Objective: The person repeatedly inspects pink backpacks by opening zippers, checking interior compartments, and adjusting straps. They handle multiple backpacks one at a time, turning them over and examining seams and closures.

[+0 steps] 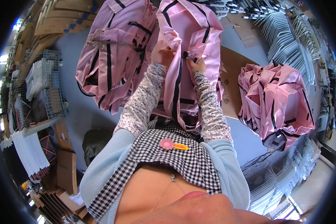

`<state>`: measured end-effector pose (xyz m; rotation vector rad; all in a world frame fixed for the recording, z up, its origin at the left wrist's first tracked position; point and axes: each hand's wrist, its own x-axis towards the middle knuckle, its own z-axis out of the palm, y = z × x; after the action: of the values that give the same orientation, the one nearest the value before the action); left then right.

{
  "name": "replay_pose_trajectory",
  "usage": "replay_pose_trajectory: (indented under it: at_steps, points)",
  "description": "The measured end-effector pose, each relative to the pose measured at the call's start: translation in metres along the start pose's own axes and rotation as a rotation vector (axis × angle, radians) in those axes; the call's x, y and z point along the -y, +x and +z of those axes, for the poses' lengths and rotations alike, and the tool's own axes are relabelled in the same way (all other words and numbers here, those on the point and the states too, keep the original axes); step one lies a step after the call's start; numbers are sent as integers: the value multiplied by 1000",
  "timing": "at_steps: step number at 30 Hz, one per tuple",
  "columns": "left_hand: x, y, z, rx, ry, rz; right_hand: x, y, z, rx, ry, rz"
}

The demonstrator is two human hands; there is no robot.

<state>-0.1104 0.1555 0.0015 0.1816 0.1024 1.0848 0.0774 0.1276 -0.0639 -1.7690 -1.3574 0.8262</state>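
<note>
In front of me a pink fabric bag [190,84] with black trim hangs open-sided, its upper part pulled up between my hands. My left hand [162,54] is closed round a gathered fold of its pink cloth. Just to the right, my right hand [197,65] pinches the cloth below a small black clip-like piece [187,55]. The tips of the right fingers are partly hidden by fabric. To the left stands a bulky stack of similar pink bags [115,56], tied round with a thin strip.
More pink bags [274,97] are heaped at the right beside a brown cardboard sheet [230,80]. White metal tube frames [289,41] are stacked at the far right. A wire cage [39,87] stands at the left, with cardboard boxes [67,171] nearer me.
</note>
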Motion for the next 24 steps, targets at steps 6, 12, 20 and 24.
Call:
replay_pose_trajectory:
  at_steps: [6,12,20,24]
  points:
    - [5,14,-39,56,70,-262,14,-11,4,-81,11,12]
    - [-119,-12,36,-210,2652,204,-143,57,-114,-71,-1330,-375]
    - [-347,-75,-29,-1457,1949,-196,-235,115,-302,-516,-745,183]
    - [-257,-10,-36,-817,1058,242,-298,107,-405,-459,-620,85]
